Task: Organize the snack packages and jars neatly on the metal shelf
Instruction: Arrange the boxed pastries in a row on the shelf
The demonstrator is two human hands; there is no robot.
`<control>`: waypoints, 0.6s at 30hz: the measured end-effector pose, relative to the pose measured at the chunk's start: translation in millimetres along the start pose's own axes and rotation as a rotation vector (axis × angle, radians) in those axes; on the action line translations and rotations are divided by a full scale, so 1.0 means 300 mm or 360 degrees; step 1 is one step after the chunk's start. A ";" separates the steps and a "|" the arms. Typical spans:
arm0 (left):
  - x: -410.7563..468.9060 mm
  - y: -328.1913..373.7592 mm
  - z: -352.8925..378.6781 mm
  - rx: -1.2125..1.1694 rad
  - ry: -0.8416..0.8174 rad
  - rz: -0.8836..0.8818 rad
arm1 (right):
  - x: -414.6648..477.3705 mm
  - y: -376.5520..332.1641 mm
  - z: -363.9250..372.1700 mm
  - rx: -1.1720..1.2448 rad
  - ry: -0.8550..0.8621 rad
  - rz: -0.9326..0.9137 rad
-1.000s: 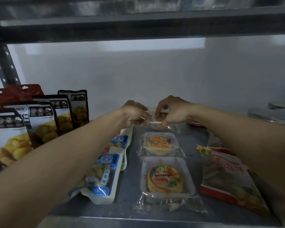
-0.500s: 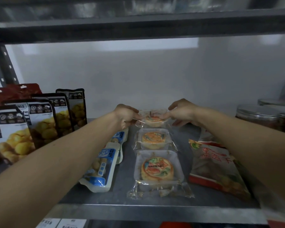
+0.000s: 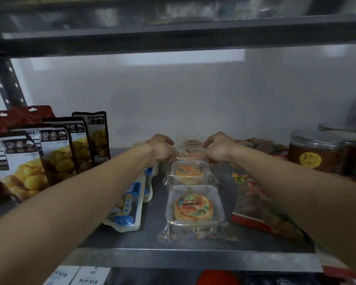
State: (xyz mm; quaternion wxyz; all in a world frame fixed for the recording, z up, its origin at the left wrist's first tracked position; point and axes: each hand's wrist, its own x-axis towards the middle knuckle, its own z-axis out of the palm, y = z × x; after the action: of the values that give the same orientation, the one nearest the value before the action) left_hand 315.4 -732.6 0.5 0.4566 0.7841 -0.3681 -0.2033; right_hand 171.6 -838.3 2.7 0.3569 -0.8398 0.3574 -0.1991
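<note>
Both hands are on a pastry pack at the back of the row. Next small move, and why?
Probably lower the held pastry pack flat onto the shelf and let go. The left hand and right hand pinch its edges, and it lines up behind the middle pack and front pack.

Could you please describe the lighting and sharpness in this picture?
Head view: dim; a pale band glares across the white back wall; the grey upper metal shelf is blurred; the left hand, right hand and the clear-wrapped round pastry pack they hold look soft.
</note>
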 end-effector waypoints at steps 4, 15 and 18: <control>-0.002 -0.001 0.009 0.0305 -0.0028 0.0073 | -0.009 -0.006 0.014 -0.0200 0.0018 -0.0046; -0.125 0.030 0.034 0.0494 -0.0270 -0.0015 | -0.027 0.003 0.018 -0.0465 -0.0255 -0.0147; -0.170 0.039 0.089 0.0527 -0.0252 0.0034 | -0.040 0.007 0.022 -0.0502 -0.0285 -0.0204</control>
State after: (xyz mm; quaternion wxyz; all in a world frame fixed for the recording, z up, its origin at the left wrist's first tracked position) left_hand 260.3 -712.4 -3.7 0.2929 0.8261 -0.4397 -0.1962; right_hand 166.4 -827.6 -4.2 0.2379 -0.9207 0.2968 -0.0875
